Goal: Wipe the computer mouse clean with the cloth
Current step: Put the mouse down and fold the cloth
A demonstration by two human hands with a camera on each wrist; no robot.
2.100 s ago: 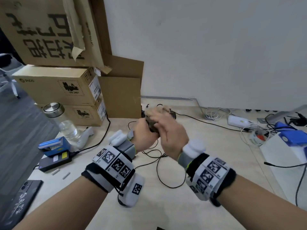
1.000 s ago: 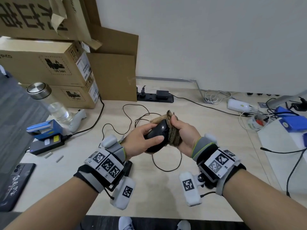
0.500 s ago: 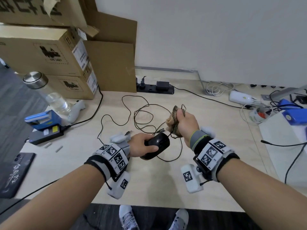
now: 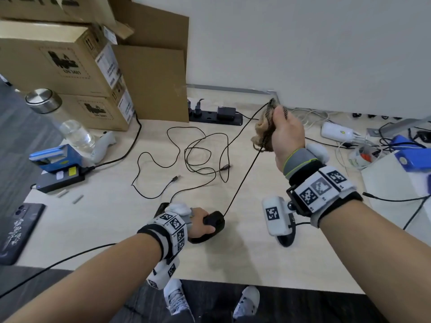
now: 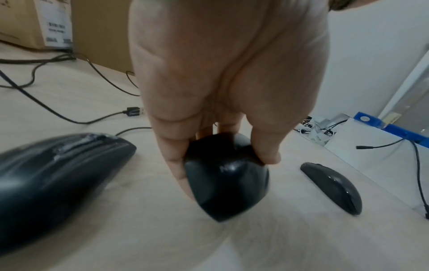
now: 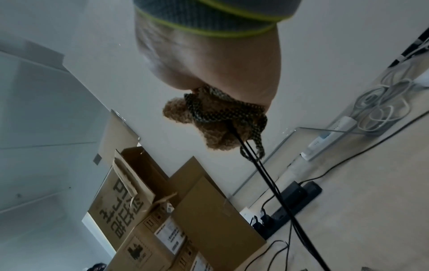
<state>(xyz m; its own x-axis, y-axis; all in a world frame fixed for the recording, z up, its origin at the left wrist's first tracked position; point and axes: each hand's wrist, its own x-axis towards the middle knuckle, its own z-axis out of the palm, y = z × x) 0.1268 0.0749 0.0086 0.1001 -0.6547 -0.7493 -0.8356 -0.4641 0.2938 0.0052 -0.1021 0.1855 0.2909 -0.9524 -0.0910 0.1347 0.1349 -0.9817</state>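
While the left hand [image 4: 200, 226] grips the black computer mouse [image 4: 213, 227] low at the frame's centre, just over the table [image 4: 233, 264], its cable [image 4: 245, 173] runs taut up and rightward. At the upper right, well apart, the right hand's fingers [image 4: 278, 117] close on the bunched cloth [image 4: 262, 136] and the cable, so wiping likely needs the cloth lowered leftward.

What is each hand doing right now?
Left hand: grips the black mouse.
Right hand: clutches the bunched cloth, mouse cable running through it.
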